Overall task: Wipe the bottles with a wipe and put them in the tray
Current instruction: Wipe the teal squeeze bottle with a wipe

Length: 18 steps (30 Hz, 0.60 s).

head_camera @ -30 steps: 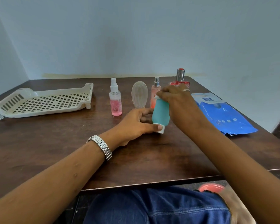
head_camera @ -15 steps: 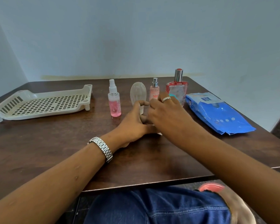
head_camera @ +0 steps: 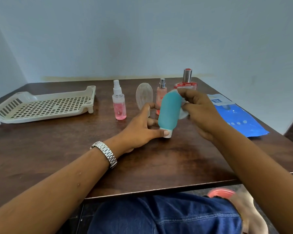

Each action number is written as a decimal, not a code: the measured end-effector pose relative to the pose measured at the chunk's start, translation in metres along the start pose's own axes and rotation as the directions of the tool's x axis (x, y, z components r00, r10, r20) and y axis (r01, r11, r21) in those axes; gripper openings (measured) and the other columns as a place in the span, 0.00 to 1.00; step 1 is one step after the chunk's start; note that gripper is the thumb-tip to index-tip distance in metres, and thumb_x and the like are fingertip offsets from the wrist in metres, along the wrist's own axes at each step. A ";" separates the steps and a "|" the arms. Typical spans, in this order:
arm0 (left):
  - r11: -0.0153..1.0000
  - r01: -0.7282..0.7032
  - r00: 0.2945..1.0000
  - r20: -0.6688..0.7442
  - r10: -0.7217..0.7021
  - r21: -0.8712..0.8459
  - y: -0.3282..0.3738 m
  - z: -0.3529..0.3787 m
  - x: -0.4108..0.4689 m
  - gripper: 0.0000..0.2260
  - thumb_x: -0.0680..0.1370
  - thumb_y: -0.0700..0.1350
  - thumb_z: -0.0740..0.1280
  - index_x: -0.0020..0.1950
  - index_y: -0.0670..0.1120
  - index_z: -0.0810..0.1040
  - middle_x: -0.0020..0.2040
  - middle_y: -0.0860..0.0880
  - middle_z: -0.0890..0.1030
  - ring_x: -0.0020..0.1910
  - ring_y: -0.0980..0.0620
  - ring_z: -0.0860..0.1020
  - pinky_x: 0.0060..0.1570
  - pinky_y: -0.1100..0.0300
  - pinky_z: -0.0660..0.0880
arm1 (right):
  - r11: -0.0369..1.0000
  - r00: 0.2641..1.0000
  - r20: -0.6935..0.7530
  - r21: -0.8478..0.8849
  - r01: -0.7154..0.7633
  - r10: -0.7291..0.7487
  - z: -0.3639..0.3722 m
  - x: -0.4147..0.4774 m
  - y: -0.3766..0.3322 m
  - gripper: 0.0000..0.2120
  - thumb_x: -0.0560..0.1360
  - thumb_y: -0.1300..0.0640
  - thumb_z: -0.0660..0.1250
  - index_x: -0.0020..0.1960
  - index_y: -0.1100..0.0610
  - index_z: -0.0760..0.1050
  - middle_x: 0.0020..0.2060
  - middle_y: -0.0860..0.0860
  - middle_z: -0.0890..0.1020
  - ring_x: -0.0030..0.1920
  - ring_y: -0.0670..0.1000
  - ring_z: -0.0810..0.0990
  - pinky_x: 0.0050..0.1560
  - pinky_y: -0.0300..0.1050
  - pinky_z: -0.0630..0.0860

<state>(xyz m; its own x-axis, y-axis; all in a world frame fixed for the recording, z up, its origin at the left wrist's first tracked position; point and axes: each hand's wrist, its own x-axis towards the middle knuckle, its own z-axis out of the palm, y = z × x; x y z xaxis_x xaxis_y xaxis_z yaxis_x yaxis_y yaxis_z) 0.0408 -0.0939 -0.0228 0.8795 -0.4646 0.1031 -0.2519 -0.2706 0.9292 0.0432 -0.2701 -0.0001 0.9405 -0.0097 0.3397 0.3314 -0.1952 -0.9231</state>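
Observation:
A teal squeeze bottle [head_camera: 169, 110] stands cap-down on the table, leaning slightly. My left hand [head_camera: 142, 127] pinches its white cap [head_camera: 167, 134] between thumb and fingers. My right hand [head_camera: 200, 112] holds a white wipe [head_camera: 183, 110] against the bottle's upper right side. Behind stand a pink spray bottle [head_camera: 119, 103], a clear oval bottle [head_camera: 144, 97], a slim pink perfume bottle [head_camera: 161, 93] and a red perfume bottle [head_camera: 186, 81]. The cream slotted tray [head_camera: 41, 107] lies at the left with nothing in it.
A blue pack of wipes [head_camera: 237, 115] lies at the right of the brown table [head_camera: 57, 157], close to its right edge. A wall runs behind the table. Below the front edge are my jeans and a pink object [head_camera: 221, 192].
Half a second ago my right hand covered the bottle low down. It has now slid up to the top of the bottle with the wipe, and the teal body shows again.

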 end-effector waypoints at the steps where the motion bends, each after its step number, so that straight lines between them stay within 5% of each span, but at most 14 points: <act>1: 1.000 -0.008 1.000 0.013 0.008 -0.006 0.000 0.000 0.000 0.29 0.74 0.37 0.72 0.64 0.57 0.59 0.52 0.49 0.84 0.51 0.58 0.82 0.53 0.67 0.75 | 0.987 0.998 0.041 0.156 -0.044 0.038 0.002 -0.002 -0.002 0.22 0.73 0.75 0.53 0.57 0.56 0.77 0.52 0.51 0.82 0.54 0.49 0.79 0.52 0.44 0.77; 3: 0.999 -0.024 0.999 0.040 0.025 -0.036 -0.001 0.000 -0.001 0.31 0.75 0.36 0.70 0.67 0.57 0.57 0.50 0.49 0.84 0.51 0.57 0.82 0.57 0.63 0.74 | 0.916 0.988 0.132 0.382 -0.124 0.079 0.005 -0.006 -0.005 0.20 0.75 0.73 0.52 0.59 0.59 0.75 0.53 0.54 0.81 0.53 0.50 0.78 0.51 0.44 0.77; 6: 0.996 -0.038 0.997 0.061 0.043 -0.086 -0.002 -0.001 0.000 0.31 0.76 0.34 0.68 0.70 0.54 0.55 0.53 0.45 0.84 0.54 0.51 0.82 0.60 0.57 0.75 | 0.886 0.976 0.210 0.441 -0.143 0.053 0.008 -0.012 -0.006 0.16 0.78 0.67 0.56 0.63 0.61 0.72 0.57 0.57 0.79 0.55 0.51 0.78 0.51 0.46 0.78; 10: 0.977 -0.058 0.997 0.030 0.066 -0.207 -0.004 0.000 -0.001 0.32 0.76 0.31 0.66 0.71 0.52 0.53 0.51 0.46 0.84 0.53 0.49 0.82 0.56 0.57 0.77 | 1.000 0.992 0.126 -0.001 0.006 -0.005 0.017 -0.017 0.003 0.18 0.77 0.58 0.65 0.66 0.55 0.70 0.58 0.51 0.78 0.58 0.49 0.77 0.58 0.52 0.76; 15: 0.965 -0.078 0.996 0.012 0.084 -0.249 -0.002 0.001 -0.001 0.32 0.76 0.31 0.65 0.69 0.56 0.54 0.47 0.51 0.85 0.51 0.54 0.82 0.51 0.62 0.78 | 0.983 0.994 0.104 -0.173 0.055 -0.038 0.020 -0.018 0.003 0.20 0.76 0.54 0.66 0.66 0.56 0.71 0.56 0.51 0.79 0.55 0.48 0.78 0.56 0.51 0.77; 18: 0.959 -0.084 0.996 0.017 0.092 -0.272 -0.002 0.001 -0.001 0.32 0.77 0.32 0.65 0.71 0.56 0.53 0.47 0.49 0.85 0.50 0.53 0.83 0.52 0.60 0.78 | 0.957 0.997 -0.050 -0.289 0.037 -0.054 0.025 -0.022 0.006 0.20 0.74 0.48 0.66 0.62 0.56 0.75 0.53 0.49 0.81 0.51 0.45 0.79 0.53 0.46 0.78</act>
<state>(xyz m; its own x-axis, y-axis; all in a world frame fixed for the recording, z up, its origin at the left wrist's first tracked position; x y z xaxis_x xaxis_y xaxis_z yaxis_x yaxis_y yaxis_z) 0.0399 -0.0937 -0.0255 0.8458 -0.5015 0.1818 -0.2053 0.0086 0.9787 0.0264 -0.2469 -0.0176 0.9161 -0.0484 0.3979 0.3305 -0.4704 -0.8182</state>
